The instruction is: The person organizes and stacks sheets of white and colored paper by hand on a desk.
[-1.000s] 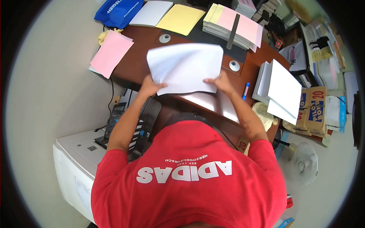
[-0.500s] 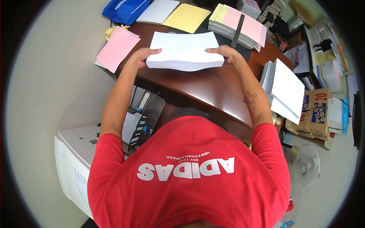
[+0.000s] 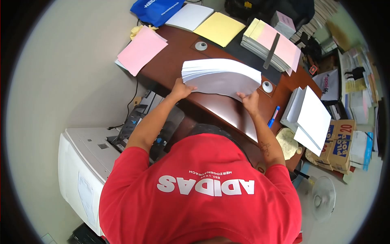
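Observation:
A thick stack of white paper (image 3: pixel 221 79) is held up over the brown desk (image 3: pixel 162 57), bowed into a curve, its sheet edges fanned along the top. My left hand (image 3: pixel 181 89) grips the stack at its lower left corner, thumb on the near face. At the lower right corner my right hand (image 3: pixel 248 101) clasps it the same way. The fingers behind the paper are hidden. Beyond the stack lie a yellow sheet pile (image 3: pixel 219 28) and an open white pad (image 3: pixel 189 17).
Pink sheets (image 3: pixel 142 49) overhang the desk's left edge. A ruler (image 3: pixel 271 51) lies on a pink-and-yellow paper stack (image 3: pixel 260 36). Right are a blue marker (image 3: pixel 274 116), more white paper (image 3: pixel 313 118) and a carton (image 3: pixel 340 140). A printer (image 3: pixel 85 162) stands left, a fan (image 3: pixel 323 198) lower right.
The white stack has gone from lying nearly flat to tilted up and bent, its near face now showing. Both hands keep hold of it. The whole view has shifted, moving the surroundings rightward and mostly down.

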Demonstrator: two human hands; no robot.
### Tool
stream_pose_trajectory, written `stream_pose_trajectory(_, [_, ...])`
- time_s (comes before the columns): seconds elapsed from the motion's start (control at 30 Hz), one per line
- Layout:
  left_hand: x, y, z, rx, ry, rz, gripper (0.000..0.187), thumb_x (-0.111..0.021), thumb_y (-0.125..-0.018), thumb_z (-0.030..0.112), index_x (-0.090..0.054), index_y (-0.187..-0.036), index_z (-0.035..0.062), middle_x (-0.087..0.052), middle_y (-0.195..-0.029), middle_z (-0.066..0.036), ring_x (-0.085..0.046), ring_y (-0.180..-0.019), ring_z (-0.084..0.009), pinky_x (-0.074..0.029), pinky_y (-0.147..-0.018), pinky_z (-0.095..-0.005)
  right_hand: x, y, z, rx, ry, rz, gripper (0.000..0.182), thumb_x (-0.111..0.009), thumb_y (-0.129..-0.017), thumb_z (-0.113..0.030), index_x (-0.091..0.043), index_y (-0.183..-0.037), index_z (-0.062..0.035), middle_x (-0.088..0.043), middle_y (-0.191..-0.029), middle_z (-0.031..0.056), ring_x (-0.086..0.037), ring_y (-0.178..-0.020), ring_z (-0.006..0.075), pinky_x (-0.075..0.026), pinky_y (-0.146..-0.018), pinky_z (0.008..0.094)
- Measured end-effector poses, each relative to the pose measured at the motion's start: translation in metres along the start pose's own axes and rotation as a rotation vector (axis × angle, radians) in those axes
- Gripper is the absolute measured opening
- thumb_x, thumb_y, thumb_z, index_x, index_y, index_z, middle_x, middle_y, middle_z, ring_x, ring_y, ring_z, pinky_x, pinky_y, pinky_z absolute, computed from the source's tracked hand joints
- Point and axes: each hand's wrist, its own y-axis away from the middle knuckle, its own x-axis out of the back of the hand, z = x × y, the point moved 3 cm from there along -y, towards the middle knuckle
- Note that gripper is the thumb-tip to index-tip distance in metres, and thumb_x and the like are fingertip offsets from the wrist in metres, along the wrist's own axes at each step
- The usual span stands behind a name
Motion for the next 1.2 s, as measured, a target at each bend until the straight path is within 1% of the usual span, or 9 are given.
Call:
stream_pose_trajectory(0.13, [-0.01, 0.005, -0.008, -0.183, -0.05, -0.003, 0.035, -0.077, -0.08, 0.006, -0.065, -0.109, -0.0073, -0.071, -0.105, -0.018, -0.068, -0.098, -0.021, -0.053, -0.085, -0.0338, -0.001, 0.008, 0.02, 0.024, 0.054, -0.017, 0.043, -0.081, -0.074, -0.007, -0.06, -0.11, 0.0055, -0.072, -0.095, 0.0207, -0.072, -0.085, 0.0277, -0.055, -0.076, 0.0363])
stream_pose_trajectory(0.23, [-0.011, 0.007, -0.008, -0.007, 0.092, -0.027, 0.037, -0.078, -0.08, 0.007, -0.064, -0.11, -0.0076, -0.071, -0.105, -0.017, -0.068, -0.097, -0.0207, -0.053, -0.084, -0.0339, 0.004, 0.012, 0.027, -0.03, 0.122, -0.044, 0.04, -0.082, -0.074, -0.01, -0.062, -0.106, 0.0043, -0.072, -0.095, 0.0207, -0.072, -0.084, 0.0298, -0.055, -0.075, 0.0372])
stream_pose_trajectory(0.47, [-0.009, 0.002, -0.008, -0.028, -0.004, -0.075, 0.033, -0.077, -0.079, 0.005, -0.064, -0.108, -0.0067, -0.072, -0.102, -0.015, -0.068, -0.096, -0.0198, -0.053, -0.085, -0.0333, 0.01, 0.006, 0.02, 0.019, 0.151, -0.101, 0.026, -0.079, -0.076, -0.015, -0.07, -0.086, 0.0073, -0.07, -0.081, 0.0245, -0.071, -0.075, 0.0322, -0.053, -0.069, 0.0407])
stream_pose_trajectory(0.5, [-0.011, 0.002, -0.006, -0.046, 0.077, -0.045, 0.031, -0.076, -0.08, 0.003, -0.064, -0.107, -0.007, -0.072, -0.101, -0.014, -0.068, -0.096, -0.0192, -0.053, -0.085, -0.0332, 0.013, 0.004, 0.024, -0.187, 0.35, -0.256, 0.032, -0.08, -0.075, -0.015, -0.067, -0.094, 0.0073, -0.07, -0.082, 0.024, -0.07, -0.072, 0.0348, -0.053, -0.068, 0.0421])
stream_pose_trajectory(0.7, [-0.009, 0.003, 0.003, -0.049, -0.036, -0.051, 0.032, -0.075, -0.08, 0.001, -0.065, -0.109, -0.0036, -0.072, -0.103, -0.013, -0.068, -0.096, -0.0205, -0.052, -0.086, -0.0339, 0.014, 0.005, 0.015, -0.128, 0.309, -0.184, 0.045, -0.081, -0.076, -0.018, -0.057, -0.106, 0.0062, -0.067, -0.079, 0.0258, -0.066, -0.073, 0.0411, -0.052, -0.07, 0.0449])
stream_pose_trajectory(0.83, [-0.006, -0.004, -0.015, -0.063, -0.035, -0.055, 0.036, -0.078, -0.078, 0.004, -0.065, -0.111, -0.0038, -0.072, -0.103, -0.015, -0.069, -0.095, -0.0235, -0.052, -0.086, -0.035, 0.017, -0.002, 0.036, -0.139, 0.504, -0.31, 0.053, -0.081, -0.077, -0.02, -0.052, -0.114, 0.0043, -0.067, -0.084, 0.0244, -0.065, -0.078, 0.0407, -0.05, -0.074, 0.049])
stream_pose_trajectory(0.97, [0.009, -0.001, 0.015, 0.009, -0.098, -0.14, 0.051, -0.082, -0.072, 0.009, -0.062, -0.116, -0.0041, -0.071, -0.107, -0.019, -0.069, -0.097, -0.0258, -0.052, -0.089, -0.037, 0.022, -0.022, 0.018, 0.073, 0.133, -0.149, 0.061, -0.084, -0.07, -0.013, -0.055, -0.118, 0.0105, -0.07, -0.099, 0.0228, -0.069, -0.089, 0.0311, -0.053, -0.083, 0.04])
stream_pose_trajectory(1.1, [0.008, 0.014, -0.012, 0.211, 0.394, -0.191, 0.045, -0.076, -0.074, -0.001, -0.06, -0.115, -0.0069, -0.07, -0.104, -0.017, -0.068, -0.091, -0.0209, -0.055, -0.082, -0.0321, 0.016, -0.053, 0.013, -0.364, -0.026, -0.337, 0.049, -0.082, -0.067, -0.002, -0.063, -0.111, 0.0086, -0.07, -0.099, 0.0173, -0.069, -0.086, 0.0214, -0.053, -0.079, 0.0299])
stream_pose_trajectory(1.2, [0.011, 0.039, -0.024, 0.374, 0.499, -0.113, 0.044, -0.074, -0.078, -0.003, -0.058, -0.119, -0.0038, -0.069, -0.106, -0.013, -0.068, -0.093, -0.0199, -0.058, -0.078, -0.0345, -0.014, -0.077, -0.002, -0.415, -0.091, -0.417, 0.046, -0.081, -0.066, 0.0, -0.064, -0.108, 0.0088, -0.071, -0.096, 0.0166, -0.069, -0.085, 0.021, -0.053, -0.076, 0.0289])
